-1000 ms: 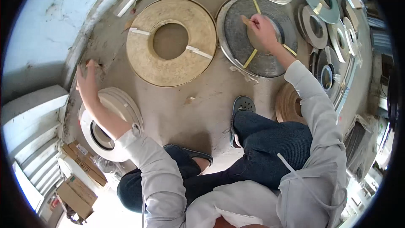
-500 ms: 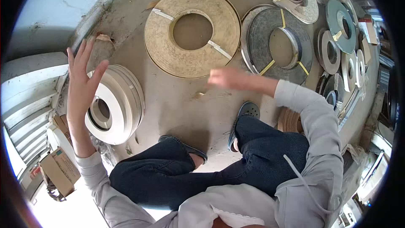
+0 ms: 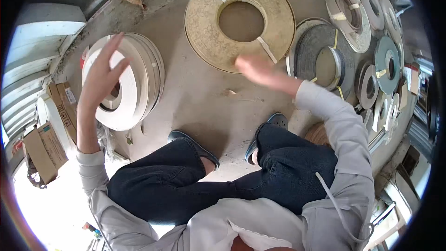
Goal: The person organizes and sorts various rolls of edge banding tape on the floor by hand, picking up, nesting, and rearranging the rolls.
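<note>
On the floor [image 3: 186, 107], in the head view, the large tan coil [image 3: 202, 23] lay at the far side of the right hand [image 3: 260, 70], which was nearer than the left hand [image 3: 98, 81]. Being round, it gave no long axis. The right grip was blurred; I could not tell its opening or hold. The left, fingers spread, appeared empty over the white coils [image 3: 125, 116].

White glare burns out the area below the left hand [image 3: 100, 81]. Soft shadow lies on the floor [image 3: 197, 100] between both hands. Right hand [image 3: 257, 70] motion-blurred. Edges bowed, corners black.
</note>
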A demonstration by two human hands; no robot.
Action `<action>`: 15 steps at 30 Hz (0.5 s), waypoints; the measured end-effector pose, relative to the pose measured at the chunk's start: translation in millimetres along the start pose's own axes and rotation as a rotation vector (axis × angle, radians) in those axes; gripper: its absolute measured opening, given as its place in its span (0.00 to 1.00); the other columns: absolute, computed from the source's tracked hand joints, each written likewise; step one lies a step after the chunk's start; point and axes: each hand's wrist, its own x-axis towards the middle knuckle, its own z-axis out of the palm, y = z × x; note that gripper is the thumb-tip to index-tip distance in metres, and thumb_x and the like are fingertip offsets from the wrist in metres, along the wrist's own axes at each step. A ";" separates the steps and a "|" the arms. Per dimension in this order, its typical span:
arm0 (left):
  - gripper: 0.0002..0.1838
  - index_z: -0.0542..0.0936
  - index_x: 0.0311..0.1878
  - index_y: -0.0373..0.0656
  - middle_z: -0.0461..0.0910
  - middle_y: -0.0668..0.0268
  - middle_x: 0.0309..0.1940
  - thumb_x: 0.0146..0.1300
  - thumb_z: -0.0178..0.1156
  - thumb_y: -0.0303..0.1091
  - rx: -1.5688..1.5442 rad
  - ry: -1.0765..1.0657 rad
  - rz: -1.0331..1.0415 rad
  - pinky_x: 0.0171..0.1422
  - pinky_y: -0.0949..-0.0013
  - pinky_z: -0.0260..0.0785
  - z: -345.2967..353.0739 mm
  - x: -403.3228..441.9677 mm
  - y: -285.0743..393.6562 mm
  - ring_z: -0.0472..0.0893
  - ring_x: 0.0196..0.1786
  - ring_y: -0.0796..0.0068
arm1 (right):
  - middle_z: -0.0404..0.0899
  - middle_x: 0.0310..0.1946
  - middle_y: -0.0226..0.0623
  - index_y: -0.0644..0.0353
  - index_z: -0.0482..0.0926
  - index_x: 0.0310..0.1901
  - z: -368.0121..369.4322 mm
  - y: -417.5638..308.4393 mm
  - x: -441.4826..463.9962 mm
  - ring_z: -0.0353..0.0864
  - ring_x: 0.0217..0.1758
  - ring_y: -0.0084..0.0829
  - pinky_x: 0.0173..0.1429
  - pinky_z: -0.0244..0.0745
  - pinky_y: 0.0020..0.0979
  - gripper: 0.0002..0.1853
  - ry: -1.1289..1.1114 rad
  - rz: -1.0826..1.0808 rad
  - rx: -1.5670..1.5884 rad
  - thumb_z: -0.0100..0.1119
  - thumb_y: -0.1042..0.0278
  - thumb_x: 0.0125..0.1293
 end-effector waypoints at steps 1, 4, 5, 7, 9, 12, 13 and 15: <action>0.29 0.66 0.63 0.43 0.65 0.58 0.64 0.61 0.57 0.45 -0.090 -0.094 -0.041 0.69 0.64 0.54 7.0 -2.8 15.0 0.65 0.65 0.59 | 0.72 0.29 0.41 0.60 0.72 0.31 28.7 -29.3 -17.6 0.75 0.32 0.41 0.35 0.69 0.39 0.06 -0.206 -0.413 0.346 0.50 0.67 0.61; 0.31 0.64 0.65 0.41 0.68 0.58 0.61 0.62 0.56 0.48 -0.171 -0.637 0.117 0.58 0.64 0.66 47.8 -23.1 15.2 0.74 0.55 0.62 | 0.73 0.32 0.40 0.59 0.73 0.35 51.4 -75.7 -43.2 0.76 0.36 0.41 0.38 0.71 0.38 0.06 -0.466 -0.679 0.315 0.50 0.67 0.62; 0.32 0.64 0.64 0.40 0.69 0.58 0.60 0.62 0.55 0.49 -0.274 -0.822 0.077 0.59 0.64 0.65 62.6 -35.2 18.7 0.74 0.56 0.61 | 0.73 0.33 0.39 0.58 0.74 0.38 32.1 -86.5 -47.7 0.76 0.37 0.41 0.40 0.71 0.38 0.06 -0.442 -0.599 0.275 0.50 0.67 0.61; 0.33 0.65 0.63 0.39 0.72 0.57 0.58 0.61 0.56 0.52 -0.236 -1.035 0.219 0.60 0.63 0.65 95.4 -61.5 5.4 0.73 0.57 0.57 | 0.75 0.36 0.37 0.55 0.75 0.43 15.8 -55.4 -28.4 0.77 0.37 0.41 0.39 0.72 0.36 0.09 -0.062 -0.591 0.119 0.50 0.69 0.61; 0.32 0.71 0.57 0.38 0.74 0.50 0.53 0.59 0.56 0.55 -0.385 -1.117 0.338 0.59 0.60 0.65 145.0 -82.8 -23.1 0.74 0.55 0.54 | 0.76 0.37 0.38 0.59 0.75 0.46 -39.0 -37.7 -3.9 0.77 0.35 0.41 0.38 0.72 0.37 0.12 0.225 -0.411 -0.082 0.52 0.72 0.60; 0.38 0.66 0.59 0.31 0.78 0.49 0.44 0.55 0.61 0.53 -0.400 -0.923 0.136 0.49 0.58 0.69 207.5 -96.8 -35.4 0.78 0.46 0.58 | 0.75 0.39 0.46 0.59 0.74 0.48 -59.9 5.8 31.1 0.76 0.39 0.46 0.42 0.72 0.40 0.11 0.362 -0.354 -0.359 0.49 0.73 0.64; 0.36 0.67 0.58 0.32 0.78 0.51 0.41 0.55 0.61 0.53 -0.447 -0.842 0.045 0.45 0.57 0.70 192.1 -93.0 -19.4 0.79 0.43 0.58 | 0.74 0.41 0.48 0.59 0.73 0.47 -44.6 18.5 33.3 0.75 0.40 0.48 0.44 0.71 0.42 0.10 0.289 -0.327 -0.335 0.47 0.72 0.66; 0.29 0.68 0.58 0.40 0.77 0.52 0.42 0.57 0.58 0.45 -0.596 -0.330 0.053 0.50 0.56 0.68 207.0 -96.2 -7.7 0.76 0.46 0.54 | 0.73 0.43 0.46 0.60 0.73 0.44 -3.8 2.8 2.0 0.75 0.43 0.48 0.44 0.72 0.41 0.09 -0.149 -0.320 -0.247 0.49 0.71 0.63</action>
